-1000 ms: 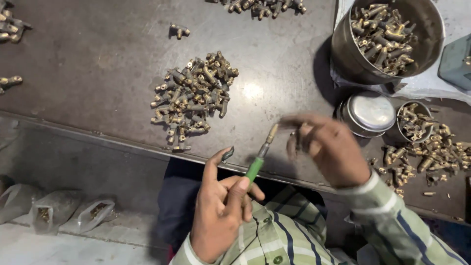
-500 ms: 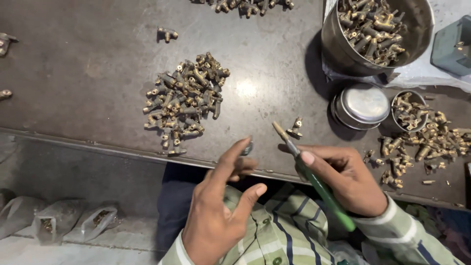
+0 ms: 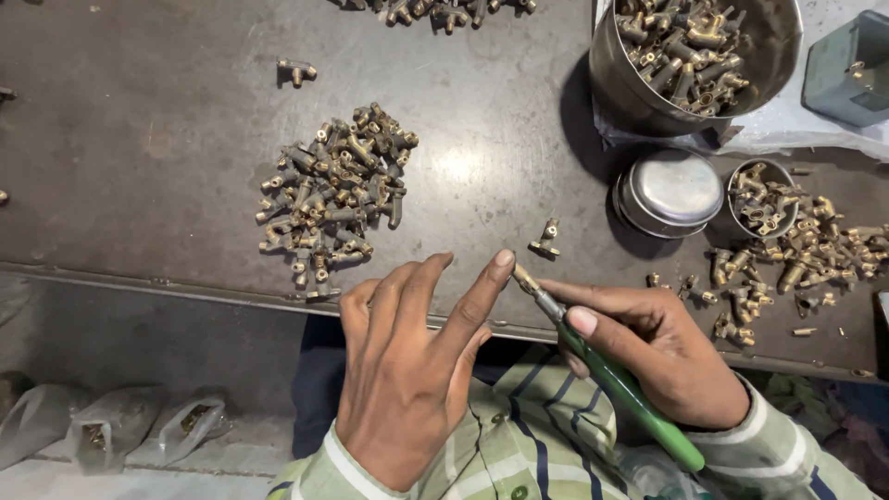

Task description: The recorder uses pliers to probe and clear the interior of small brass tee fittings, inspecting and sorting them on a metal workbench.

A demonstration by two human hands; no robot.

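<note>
While a heap of brass fittings (image 3: 331, 199) lies on the dark tabletop (image 3: 139, 139), the left hand (image 3: 407, 370) spreads its fingers, holding nothing visible, the index tip meeting the tip of a green-handled tool (image 3: 616, 380). The right hand (image 3: 667, 356) clasps its handle, likely the surest hold on a light, stiff tool. Beyond stands a steel pot (image 3: 611, 83) of fittings.
</note>
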